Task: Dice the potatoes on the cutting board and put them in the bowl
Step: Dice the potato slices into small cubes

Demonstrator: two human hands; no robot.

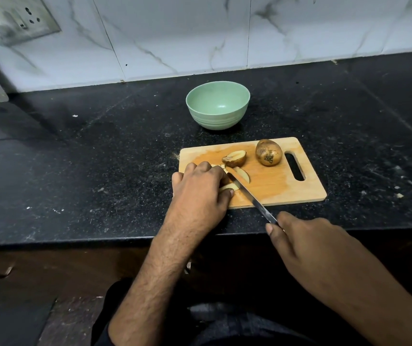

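Potatoes, count: one whole potato (268, 152) stands unpeeled at the far right of your cutting board (274, 186), just beside the handle slot. One half potato (234, 158) lies left of it, skin on. One wedge (242, 174) lies just right of the knife blade. Under your left hand (200, 191) sit more cut pieces (228, 187); two or three pale ends show past your fingertips, the rest hidden, so no firm count.

Your left hand lies on the left end of the board, fingers curled down, its grip pressing the cut pieces flat against the wood.

One knife (250, 196): the blade runs diagonally from the near edge of the board up to the pieces, its tip resting right against your left fingertips. Your right hand (307, 243) is off the board, over the near edge of the tabletop, grip clenched around the knife handle; the handle itself is covered by the hand.

One bowl (217, 104), pale green, stands upright behind the board, apart from it, nothing visible inside.

One tabletop (100, 158), black speckled stone, with scattered pale crumbs and scuffs. Behind it, white marbled wall tiles (175, 33) and one switch plate (18, 18) at upper left.
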